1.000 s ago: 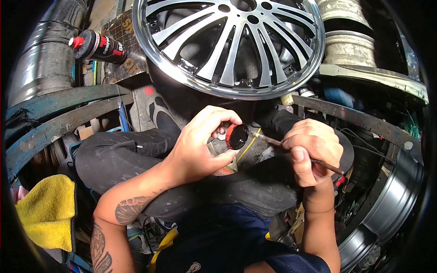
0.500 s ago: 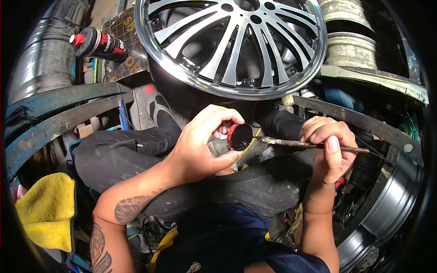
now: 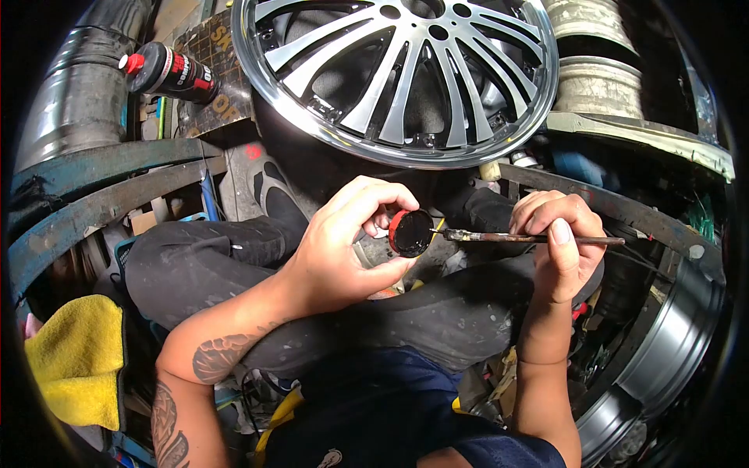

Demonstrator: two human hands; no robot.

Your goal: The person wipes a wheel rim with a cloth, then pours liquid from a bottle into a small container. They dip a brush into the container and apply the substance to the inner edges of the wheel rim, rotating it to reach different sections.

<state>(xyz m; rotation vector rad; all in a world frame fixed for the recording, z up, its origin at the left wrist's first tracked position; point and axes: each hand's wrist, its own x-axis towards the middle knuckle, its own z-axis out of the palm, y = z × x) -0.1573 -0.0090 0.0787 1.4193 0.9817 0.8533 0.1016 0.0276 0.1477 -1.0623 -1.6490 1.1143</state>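
Observation:
Between the thumb and fingers of my left hand is a small red cap, tilted so its black inside faces right and up. My right hand grips a thin paintbrush by its handle, held almost level. The brush tip is at the cap's right edge; whether it touches the dark contents is hard to tell. Beyond both hands lies a large alloy wheel with polished spokes and black recesses.
A black bottle with a red cap lies at the upper left. A yellow cloth hangs at the lower left. Metal rails run along both sides. More wheel rims are at the right, and my legs are crossed below the hands.
My right hand has shifted slightly left and the brush has turned a little, its tip still near the cap. The cap in my left hand is tilted slightly more.

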